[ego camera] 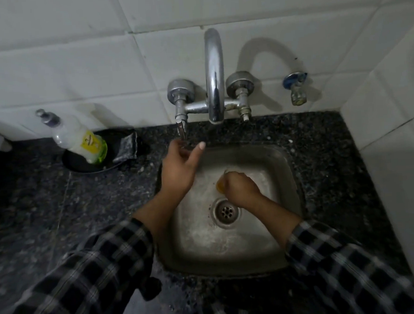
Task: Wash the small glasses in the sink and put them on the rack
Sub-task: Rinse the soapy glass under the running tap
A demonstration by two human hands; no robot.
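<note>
Head view: a small glass (221, 184) is held low in the sink (281, 166), just on the far side of the drain (226, 212), with the right hand (242, 188) curled closely round it. An amber tint is seen at the glass, though whether that is liquid, a sponge or a reflection cannot be made out. The glass is judged light, rigid, breakable and slippery when wet. It is best taken round the side wall, thumb opposite fingers, not by the rim. The left hand (180, 168) is raised to the tap lever (181, 131) left of the spout (215, 83), with thumb and fingers bent towards it; whether the lever is actually pinched cannot be told. Most of the glass is covered by fingers, no running water is discernible, and no rack is in view.
</note>
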